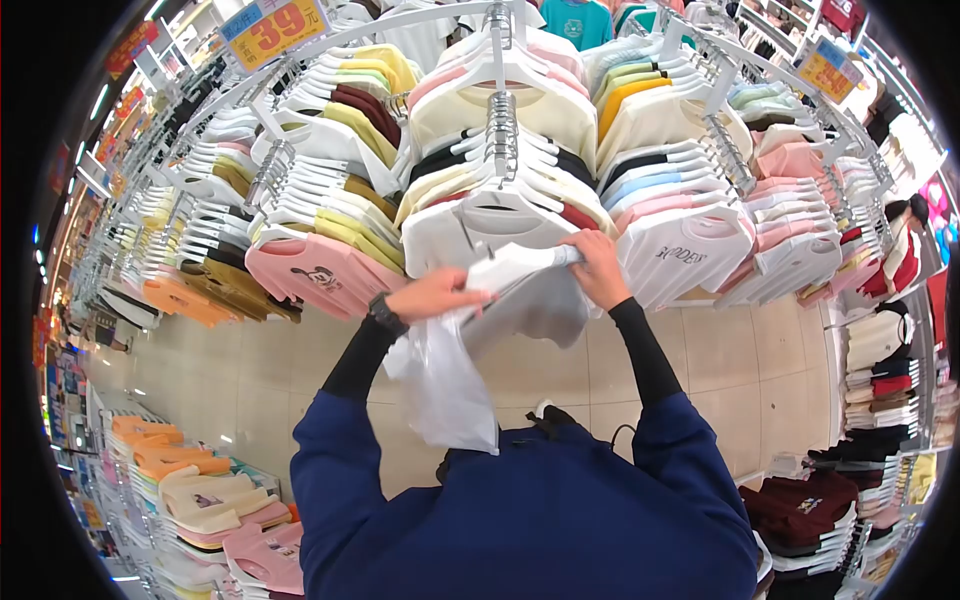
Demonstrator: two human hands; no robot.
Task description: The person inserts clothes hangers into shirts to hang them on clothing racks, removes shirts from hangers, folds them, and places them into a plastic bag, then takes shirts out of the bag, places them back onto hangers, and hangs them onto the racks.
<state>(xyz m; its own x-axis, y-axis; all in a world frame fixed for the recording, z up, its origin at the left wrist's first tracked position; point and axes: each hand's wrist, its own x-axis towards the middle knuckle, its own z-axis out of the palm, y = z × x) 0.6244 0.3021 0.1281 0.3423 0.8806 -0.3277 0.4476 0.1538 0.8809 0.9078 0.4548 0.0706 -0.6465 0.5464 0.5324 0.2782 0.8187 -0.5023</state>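
Note:
A white clothes hanger (515, 264) with a grey shirt (540, 306) on it is in front of me, below the middle rack. My right hand (597, 268) grips the shirt's shoulder at the hanger's right end. My left hand (440, 295), with a dark watch at the wrist, is at the left end, fingers close together. From beneath it hangs a crumpled, see-through plastic bag (445, 385), its top bunched at the palm. The shirt's lower part is blurred. A white shirt (485, 228) on the rack is just behind the hanger.
Several rows of hung shirts curve around me, including a pink printed shirt (325, 272) at left and a white lettered shirt (685, 255) at right. Metal rails (503, 135) carry the hangers. Tiled floor (720, 355) lies below. More clothes stand behind me on both sides.

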